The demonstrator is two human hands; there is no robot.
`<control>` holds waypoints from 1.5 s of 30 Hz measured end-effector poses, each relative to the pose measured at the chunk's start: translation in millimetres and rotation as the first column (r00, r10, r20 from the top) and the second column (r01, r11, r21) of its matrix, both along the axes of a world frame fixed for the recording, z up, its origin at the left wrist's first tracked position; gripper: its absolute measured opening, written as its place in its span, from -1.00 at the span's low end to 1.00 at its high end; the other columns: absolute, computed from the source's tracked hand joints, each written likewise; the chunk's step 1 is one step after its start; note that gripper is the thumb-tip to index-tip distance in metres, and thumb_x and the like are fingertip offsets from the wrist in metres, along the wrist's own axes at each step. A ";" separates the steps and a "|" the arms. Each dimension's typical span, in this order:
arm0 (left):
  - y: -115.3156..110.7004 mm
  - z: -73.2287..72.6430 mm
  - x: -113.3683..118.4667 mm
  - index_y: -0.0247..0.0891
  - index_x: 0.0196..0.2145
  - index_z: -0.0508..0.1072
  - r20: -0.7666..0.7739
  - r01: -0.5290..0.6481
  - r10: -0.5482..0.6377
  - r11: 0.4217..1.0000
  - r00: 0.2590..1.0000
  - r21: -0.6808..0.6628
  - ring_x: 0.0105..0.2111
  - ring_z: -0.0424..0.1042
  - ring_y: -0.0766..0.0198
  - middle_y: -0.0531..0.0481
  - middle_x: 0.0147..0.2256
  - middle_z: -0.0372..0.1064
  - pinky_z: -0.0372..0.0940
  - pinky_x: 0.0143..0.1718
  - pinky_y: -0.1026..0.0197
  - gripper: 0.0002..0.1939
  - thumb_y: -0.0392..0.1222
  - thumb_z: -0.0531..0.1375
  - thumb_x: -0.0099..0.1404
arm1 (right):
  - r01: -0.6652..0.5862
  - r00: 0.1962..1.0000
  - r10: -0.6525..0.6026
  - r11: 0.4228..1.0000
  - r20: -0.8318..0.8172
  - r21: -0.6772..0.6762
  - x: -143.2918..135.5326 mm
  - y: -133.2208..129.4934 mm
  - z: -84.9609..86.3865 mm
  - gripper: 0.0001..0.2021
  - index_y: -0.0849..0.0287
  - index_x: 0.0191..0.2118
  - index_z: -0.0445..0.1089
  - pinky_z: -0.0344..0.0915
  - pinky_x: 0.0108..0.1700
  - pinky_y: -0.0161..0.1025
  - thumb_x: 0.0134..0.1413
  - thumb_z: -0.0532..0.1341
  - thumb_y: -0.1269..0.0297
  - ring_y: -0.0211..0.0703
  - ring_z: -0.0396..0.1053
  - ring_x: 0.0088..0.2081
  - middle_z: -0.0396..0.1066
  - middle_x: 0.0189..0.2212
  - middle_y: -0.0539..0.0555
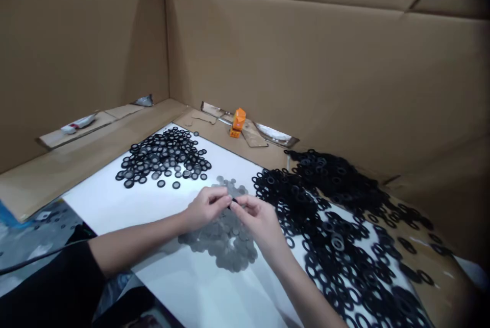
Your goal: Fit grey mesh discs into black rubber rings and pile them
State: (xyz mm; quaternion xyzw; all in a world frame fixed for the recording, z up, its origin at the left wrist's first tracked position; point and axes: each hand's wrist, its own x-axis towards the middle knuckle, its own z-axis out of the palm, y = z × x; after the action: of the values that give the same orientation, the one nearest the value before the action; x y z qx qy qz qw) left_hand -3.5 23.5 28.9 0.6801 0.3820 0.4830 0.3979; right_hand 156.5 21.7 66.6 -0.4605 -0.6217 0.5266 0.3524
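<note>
My left hand (209,206) and my right hand (258,215) meet over the middle of the white board (225,300). Between their fingertips is a small black ring (231,202), pinched from both sides; whether a disc sits in it is too small to tell. Beneath my hands lies a pile of thin grey discs (233,254). Many loose black rings (302,205) are heaped to the right of my right hand. Beyond my left hand, at the back left of the board, lie black rings with grey centres (161,157).
Tall cardboard walls (287,62) enclose the back and left. A small orange box (238,121) stands on the cardboard behind the board. A white and red tube (78,123) lies at the left ledge. More black rings spill onto cardboard at the right.
</note>
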 end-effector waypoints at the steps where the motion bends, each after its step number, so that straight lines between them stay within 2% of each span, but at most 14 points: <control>1: -0.3 -1.1 0.8 -0.24 -0.64 0.07 0.025 0.044 -0.043 0.998 0.999 -0.034 -0.67 0.03 0.42 0.17 -0.72 0.02 -0.01 -0.60 0.33 -0.54 0.02 -0.03 0.35 | -0.012 1.000 0.012 1.000 -0.007 -0.023 1.7 0.9 -0.8 -0.77 0.25 -0.43 0.44 0.01 -0.52 -0.35 -0.06 0.28 0.14 -0.33 0.08 -0.56 0.28 -0.58 -0.03; 4: 0.0 -2.6 1.6 -0.25 -0.64 0.05 0.057 0.107 -0.104 0.993 0.993 -0.053 -0.65 0.02 0.43 0.18 -0.69 -0.02 -0.04 -0.59 0.33 -0.55 0.00 0.02 0.33 | 0.002 1.000 -0.004 0.993 -0.019 -0.115 5.4 4.7 -3.8 -0.74 0.26 -0.43 0.47 0.01 -0.52 -0.36 -0.12 0.32 0.11 -0.34 0.08 -0.56 0.26 -0.61 -0.03; 10: 6.8 2.0 -5.1 -0.25 -0.63 0.03 0.072 0.048 -0.045 0.998 0.996 -0.044 -0.58 0.00 0.41 0.17 -0.63 -0.07 -0.04 -0.55 0.32 -0.57 -0.04 0.05 0.32 | 0.018 0.996 -0.035 0.977 -0.080 -0.210 2.4 11.4 -7.7 -0.69 0.22 -0.33 0.52 0.09 -0.50 -0.34 -0.21 0.39 0.12 -0.34 0.12 -0.56 0.30 -0.57 -0.03; 13: 12.3 2.3 -9.5 -0.25 -0.60 0.08 0.062 0.156 -0.150 0.981 0.987 -0.115 -0.62 0.05 0.42 0.18 -0.63 -0.03 -0.01 -0.58 0.33 -0.60 -0.04 0.03 0.33 | 0.044 0.995 -0.059 0.983 -0.077 -0.180 0.1 14.5 -12.6 -0.72 0.22 -0.36 0.52 0.13 -0.46 -0.34 -0.20 0.39 0.12 -0.32 0.16 -0.54 0.34 -0.55 -0.01; 16: 17.7 1.1 -13.8 -0.24 -0.56 0.12 0.032 0.253 -0.253 0.942 0.967 -0.221 -0.67 0.11 0.43 0.19 -0.65 0.02 0.00 -0.64 0.35 -0.63 -0.01 0.01 0.33 | 0.027 0.993 -0.053 0.970 -0.104 -0.240 0.0 17.3 -20.6 -0.72 0.23 -0.40 0.52 0.14 -0.45 -0.34 -0.21 0.40 0.11 -0.32 0.18 -0.53 0.37 -0.52 0.01; 18: 20.1 1.0 -17.1 -0.25 -0.53 0.16 -0.016 0.283 -0.297 0.925 0.955 -0.255 -0.67 0.14 0.42 0.18 -0.66 0.07 0.02 -0.64 0.36 -0.66 -0.02 0.02 0.33 | 0.010 0.990 -0.047 0.961 -0.129 -0.276 0.1 18.2 -26.4 -0.71 0.23 -0.39 0.52 0.15 -0.45 -0.35 -0.22 0.41 0.11 -0.33 0.19 -0.53 0.39 -0.49 0.02; 21: 20.5 2.5 -21.2 -0.25 -0.52 0.20 -0.103 0.285 -0.315 0.930 0.943 -0.234 -0.66 0.16 0.41 0.17 -0.68 0.12 0.05 -0.62 0.37 -0.68 -0.06 0.03 0.33 | 0.020 0.987 -0.060 0.966 -0.149 -0.257 -1.1 16.6 -33.5 -0.72 0.23 -0.41 0.52 0.15 -0.47 -0.36 -0.24 0.42 0.12 -0.35 0.18 -0.56 0.37 -0.53 -0.01; 25: 16.7 3.6 -21.0 -0.26 -0.56 0.19 -0.175 0.223 -0.244 0.966 0.954 -0.131 -0.65 0.18 0.40 0.16 -0.69 0.14 0.06 -0.60 0.37 -0.66 -0.08 0.04 0.32 | 0.012 0.971 -0.078 0.959 -0.225 -0.282 -3.1 9.9 -32.8 -0.74 0.20 -0.42 0.51 0.24 -0.42 -0.34 -0.23 0.42 0.12 -0.36 0.20 -0.57 0.40 -0.51 -0.01; 31: 15.0 -1.0 -14.9 -0.27 -0.50 0.25 -0.113 0.170 -0.181 0.980 0.977 -0.105 -0.68 0.18 0.41 0.16 -0.68 0.17 0.09 -0.61 0.36 -0.65 0.02 0.01 0.34 | 0.014 0.942 -0.097 0.968 -0.322 -0.250 0.3 3.6 -16.7 -0.73 0.22 -0.42 0.50 0.25 -0.39 -0.35 -0.16 0.38 0.09 -0.33 0.27 -0.52 0.44 -0.49 0.03; 34: 13.6 -1.5 -13.4 -0.27 -0.23 0.32 -0.106 0.108 -0.114 0.992 0.988 -0.064 -0.62 0.25 0.41 0.13 -0.54 0.29 0.16 -0.58 0.36 -0.75 -0.03 0.13 0.27 | 0.021 0.942 -0.089 0.978 -0.323 -0.208 3.5 3.9 -15.4 -0.72 0.24 -0.45 0.49 0.21 -0.42 -0.35 -0.15 0.37 0.07 -0.33 0.24 -0.53 0.40 -0.54 0.01; 36: 11.4 -0.4 -13.1 -0.24 -0.04 0.27 -0.169 0.069 -0.067 0.998 0.983 0.006 -0.56 0.31 0.39 0.08 -0.42 0.37 0.22 -0.51 0.34 -0.59 -0.10 0.24 0.18 | 0.022 0.945 -0.084 0.981 -0.316 -0.194 5.5 4.6 -17.4 -0.70 0.24 -0.47 0.48 0.17 -0.46 -0.36 -0.15 0.37 0.06 -0.33 0.21 -0.55 0.36 -0.59 -0.01; 37: 10.2 0.4 -13.1 -0.23 -0.02 0.28 -0.213 0.057 -0.047 0.998 0.976 0.038 -0.54 0.33 0.38 0.06 -0.39 0.40 0.24 -0.48 0.33 -0.55 -0.13 0.26 0.15 | 0.016 0.945 -0.079 0.980 -0.317 -0.196 6.4 5.0 -18.6 -0.70 0.24 -0.48 0.48 0.15 -0.47 -0.36 -0.16 0.37 0.06 -0.33 0.21 -0.55 0.35 -0.61 -0.02; 40: 6.6 2.1 -12.4 -0.25 -0.13 0.41 -0.282 0.002 0.030 0.994 0.959 0.112 -0.50 0.38 0.34 0.02 -0.40 0.44 0.28 -0.41 0.30 -0.71 -0.18 0.24 0.17 | -0.018 0.938 -0.060 0.975 -0.342 -0.220 8.5 5.7 -20.7 -0.68 0.24 -0.50 0.46 0.14 -0.46 -0.35 -0.16 0.36 0.02 -0.32 0.21 -0.55 0.31 -0.64 -0.04; 45: 3.1 -0.1 -8.6 -0.26 -0.18 0.48 -0.198 -0.058 0.083 0.990 0.977 0.130 -0.49 0.40 0.32 -0.01 -0.38 0.48 0.33 -0.40 0.29 -0.76 -0.20 0.25 0.16 | -0.066 0.923 -0.047 0.958 -0.383 -0.279 10.4 5.6 -17.6 -0.65 0.23 -0.48 0.46 0.19 -0.38 -0.32 -0.16 0.35 -0.02 -0.31 0.23 -0.52 0.32 -0.57 -0.02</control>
State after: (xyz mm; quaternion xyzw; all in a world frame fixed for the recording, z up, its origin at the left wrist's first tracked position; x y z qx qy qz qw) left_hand -12.1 26.6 28.8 0.7351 0.4141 0.4474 0.2966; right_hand 166.9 27.2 49.0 -0.3909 -0.4596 0.6929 0.3947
